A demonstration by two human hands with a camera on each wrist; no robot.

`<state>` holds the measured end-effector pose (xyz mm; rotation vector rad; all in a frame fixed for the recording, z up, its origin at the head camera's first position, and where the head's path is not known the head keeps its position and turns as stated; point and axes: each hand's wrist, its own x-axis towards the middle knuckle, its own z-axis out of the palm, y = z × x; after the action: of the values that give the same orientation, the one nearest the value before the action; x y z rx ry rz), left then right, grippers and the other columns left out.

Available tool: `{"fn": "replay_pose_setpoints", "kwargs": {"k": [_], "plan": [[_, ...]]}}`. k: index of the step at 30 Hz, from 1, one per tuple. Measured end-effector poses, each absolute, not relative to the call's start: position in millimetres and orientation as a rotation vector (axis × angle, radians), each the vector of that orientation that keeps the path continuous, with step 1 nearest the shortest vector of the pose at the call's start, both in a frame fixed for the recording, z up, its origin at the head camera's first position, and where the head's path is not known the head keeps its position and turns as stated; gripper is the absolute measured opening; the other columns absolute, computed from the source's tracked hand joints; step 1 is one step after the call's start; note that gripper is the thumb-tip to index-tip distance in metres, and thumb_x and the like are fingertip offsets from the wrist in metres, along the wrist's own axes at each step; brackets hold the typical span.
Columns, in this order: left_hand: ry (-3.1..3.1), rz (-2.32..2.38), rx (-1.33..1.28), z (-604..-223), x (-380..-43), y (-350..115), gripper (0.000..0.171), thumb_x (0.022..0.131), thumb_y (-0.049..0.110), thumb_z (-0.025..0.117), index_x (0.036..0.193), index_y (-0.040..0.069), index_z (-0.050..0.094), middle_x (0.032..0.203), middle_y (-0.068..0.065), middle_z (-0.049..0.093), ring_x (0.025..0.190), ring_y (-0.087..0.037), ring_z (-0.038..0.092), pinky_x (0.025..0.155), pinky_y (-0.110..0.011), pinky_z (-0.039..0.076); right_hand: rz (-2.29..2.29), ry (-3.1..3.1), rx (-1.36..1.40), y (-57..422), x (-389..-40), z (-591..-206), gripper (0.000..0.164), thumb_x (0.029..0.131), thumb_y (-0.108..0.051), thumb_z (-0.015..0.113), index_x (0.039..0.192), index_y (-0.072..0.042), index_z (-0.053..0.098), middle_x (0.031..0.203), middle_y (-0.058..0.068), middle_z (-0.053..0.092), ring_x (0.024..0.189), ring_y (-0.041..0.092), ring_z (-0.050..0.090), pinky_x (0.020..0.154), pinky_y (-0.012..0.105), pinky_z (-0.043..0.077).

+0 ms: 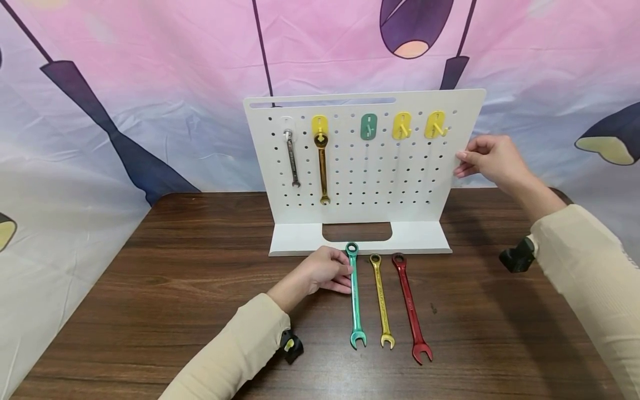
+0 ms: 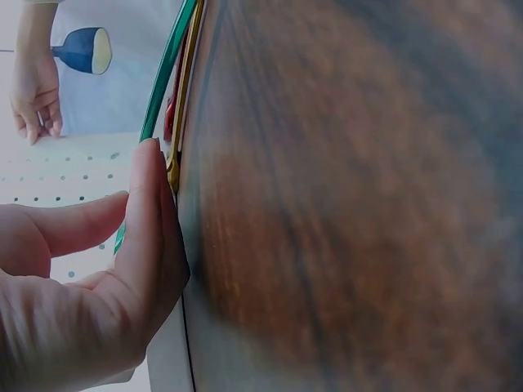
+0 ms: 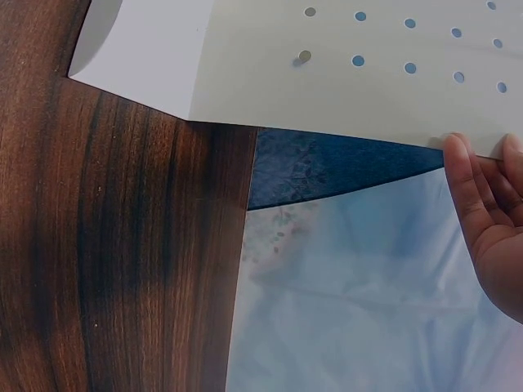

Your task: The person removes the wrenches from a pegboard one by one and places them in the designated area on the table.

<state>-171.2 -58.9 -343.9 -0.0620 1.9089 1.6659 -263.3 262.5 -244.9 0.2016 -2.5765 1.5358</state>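
My left hand (image 1: 327, 270) pinches a green combination wrench (image 1: 355, 300) near its ring end, thumb and fingers about the shank. In the left wrist view the green wrench (image 2: 167, 73) runs behind the fingers of the left hand (image 2: 106, 269). To its right lie a yellow wrench (image 1: 381, 300) and a longer red wrench (image 1: 411, 311), open ends toward me. My right hand (image 1: 492, 158) holds the right edge of a white pegboard (image 1: 400, 194) between thumb and fingers; the right wrist view shows this hand (image 3: 490, 212) partly cut off at the board's edge.
A small silver wrench (image 1: 293, 161) and a gold wrench (image 1: 323, 169) hang from hooks at the board's left. Further right are a green hook (image 1: 369, 126) and two yellow hooks (image 1: 402, 126). The stand rests on a dark wooden table (image 1: 200, 278) before a patterned cloth (image 1: 190, 111).
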Motion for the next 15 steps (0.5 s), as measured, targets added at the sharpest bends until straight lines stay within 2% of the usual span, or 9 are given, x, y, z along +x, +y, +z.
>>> {"fn": "replay_pose_setpoints", "kwargs": {"k": [15], "plan": [[1.918,1.624,-0.059,-344.3,-169.7,-59.2,0.005,0.089,-0.008,0.051,0.093,-0.009,0.053,0.07,-0.011,0.054,0.057,-0.015,0.058,0.068,-0.035,0.058,1.567,-2.565,0.201,262.1,-262.8,-244.5,0.023,0.089,-0.014,0.059,0.085,0.008,0.056,0.066,-0.001,0.065,0.057,0.014,0.065,0.06,0.024,0.057]]}}
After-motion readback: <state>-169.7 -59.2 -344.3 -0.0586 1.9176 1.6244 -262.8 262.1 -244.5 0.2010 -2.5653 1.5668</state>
